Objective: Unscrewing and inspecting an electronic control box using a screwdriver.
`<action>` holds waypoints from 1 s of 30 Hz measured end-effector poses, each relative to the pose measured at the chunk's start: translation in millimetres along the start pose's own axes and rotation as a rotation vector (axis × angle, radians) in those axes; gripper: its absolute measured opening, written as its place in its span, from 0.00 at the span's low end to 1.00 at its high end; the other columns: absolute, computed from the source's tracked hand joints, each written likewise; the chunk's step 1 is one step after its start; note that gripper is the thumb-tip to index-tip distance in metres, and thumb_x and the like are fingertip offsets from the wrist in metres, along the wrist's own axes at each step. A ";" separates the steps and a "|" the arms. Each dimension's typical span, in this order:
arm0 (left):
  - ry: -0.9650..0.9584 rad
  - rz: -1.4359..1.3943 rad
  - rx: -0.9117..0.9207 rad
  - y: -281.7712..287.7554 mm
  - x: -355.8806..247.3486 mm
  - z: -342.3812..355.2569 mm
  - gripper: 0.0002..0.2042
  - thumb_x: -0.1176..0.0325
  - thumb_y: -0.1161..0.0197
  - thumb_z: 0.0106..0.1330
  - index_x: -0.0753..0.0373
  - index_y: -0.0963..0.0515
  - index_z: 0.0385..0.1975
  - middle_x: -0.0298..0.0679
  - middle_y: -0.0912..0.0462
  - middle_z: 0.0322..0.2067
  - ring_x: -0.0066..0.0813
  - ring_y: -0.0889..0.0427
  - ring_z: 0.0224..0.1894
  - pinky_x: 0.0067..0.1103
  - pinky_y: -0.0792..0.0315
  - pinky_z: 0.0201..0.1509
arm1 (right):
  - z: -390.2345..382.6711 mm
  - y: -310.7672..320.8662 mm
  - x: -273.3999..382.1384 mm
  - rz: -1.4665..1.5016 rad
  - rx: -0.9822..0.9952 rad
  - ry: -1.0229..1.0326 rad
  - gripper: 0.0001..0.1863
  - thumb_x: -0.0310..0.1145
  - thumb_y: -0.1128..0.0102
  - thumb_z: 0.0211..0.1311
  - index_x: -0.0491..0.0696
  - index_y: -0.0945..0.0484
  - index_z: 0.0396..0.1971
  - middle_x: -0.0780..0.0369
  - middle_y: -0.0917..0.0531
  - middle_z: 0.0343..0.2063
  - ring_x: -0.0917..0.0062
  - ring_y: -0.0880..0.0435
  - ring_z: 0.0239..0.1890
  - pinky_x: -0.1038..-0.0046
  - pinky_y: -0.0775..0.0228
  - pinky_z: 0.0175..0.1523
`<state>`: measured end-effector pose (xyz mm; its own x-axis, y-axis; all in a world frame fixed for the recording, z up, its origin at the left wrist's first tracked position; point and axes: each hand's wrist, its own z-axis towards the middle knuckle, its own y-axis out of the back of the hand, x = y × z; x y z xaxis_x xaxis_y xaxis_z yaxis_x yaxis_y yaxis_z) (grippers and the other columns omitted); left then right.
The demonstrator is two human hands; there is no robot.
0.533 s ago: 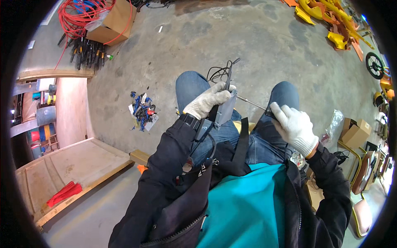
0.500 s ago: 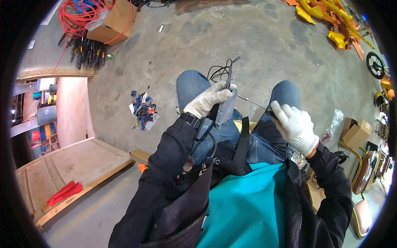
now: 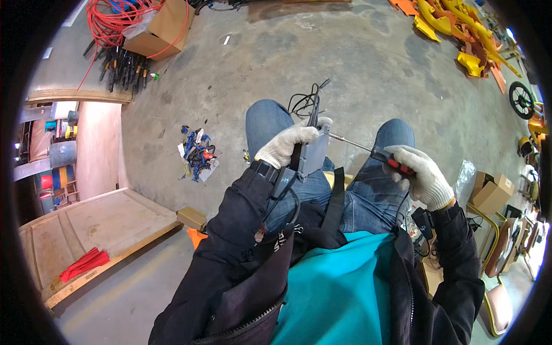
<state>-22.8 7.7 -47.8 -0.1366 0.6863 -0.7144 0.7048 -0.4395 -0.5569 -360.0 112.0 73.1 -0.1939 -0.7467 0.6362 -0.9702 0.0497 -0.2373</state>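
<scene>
I sit with my knees in blue jeans over a concrete floor. My left hand [image 3: 286,144], in a white knit glove, grips a grey box-shaped unit [image 3: 314,154] with black cables [image 3: 305,102] sprouting from its top. My right hand [image 3: 421,172], also gloved, is closed on a screwdriver [image 3: 368,148] with a red and black handle. Its metal shaft points left and its tip touches the grey unit's right edge.
A pile of small blue and red parts [image 3: 198,154] lies on the floor to my left. A cardboard box [image 3: 164,26] with red cable and black tools sits far left. Yellow and orange plastic panels [image 3: 460,31] lie far right. Small cartons [image 3: 493,192] stand near my right side.
My right hand has turned so the screwdriver handle now shows in its grip. The shaft tip stays at the grey unit, and my left hand holds it as before.
</scene>
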 end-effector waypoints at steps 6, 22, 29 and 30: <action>0.016 -0.115 -0.004 -0.1 0.9 1.3 0.28 0.62 0.34 0.69 0.62 0.25 0.68 0.39 0.15 0.51 0.29 0.14 0.49 0.27 0.18 0.56 | -8.8 -10.4 11.7 -0.165 0.005 -0.042 0.22 0.43 0.39 0.75 0.42 0.18 0.57 0.64 0.15 0.34 0.89 0.26 0.22 0.84 0.40 0.22; -0.148 -0.028 -0.052 -1.6 -2.4 9.5 0.24 0.71 0.38 0.67 0.64 0.21 0.64 0.37 0.14 0.53 0.25 0.15 0.51 0.21 0.21 0.57 | -13.7 -35.3 32.0 -0.509 -0.106 0.093 0.22 0.40 0.39 0.71 0.43 0.16 0.59 0.68 0.16 0.32 0.87 0.26 0.26 0.80 0.35 0.30; -0.131 0.039 -0.130 -12.0 -10.9 11.5 0.21 0.71 0.39 0.70 0.64 0.21 0.63 0.37 0.15 0.50 0.23 0.17 0.49 0.21 0.22 0.56 | -12.4 -37.6 31.8 -0.555 -0.133 0.152 0.25 0.38 0.38 0.69 0.40 0.19 0.61 0.66 0.14 0.33 0.89 0.27 0.23 0.83 0.35 0.26; -0.114 0.093 -0.168 -14.1 -12.5 11.5 0.20 0.71 0.40 0.72 0.64 0.21 0.62 0.37 0.15 0.49 0.22 0.17 0.49 0.21 0.22 0.56 | -12.6 -39.4 32.5 -0.574 -0.151 0.166 0.25 0.38 0.38 0.69 0.40 0.19 0.60 0.66 0.15 0.33 0.89 0.27 0.23 0.83 0.35 0.26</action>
<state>-39.0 -1.3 -35.9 -0.1364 0.5733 -0.8079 0.8227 -0.3888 -0.4148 -329.9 94.1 112.3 0.3568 -0.5697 0.7404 -0.9341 -0.2272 0.2754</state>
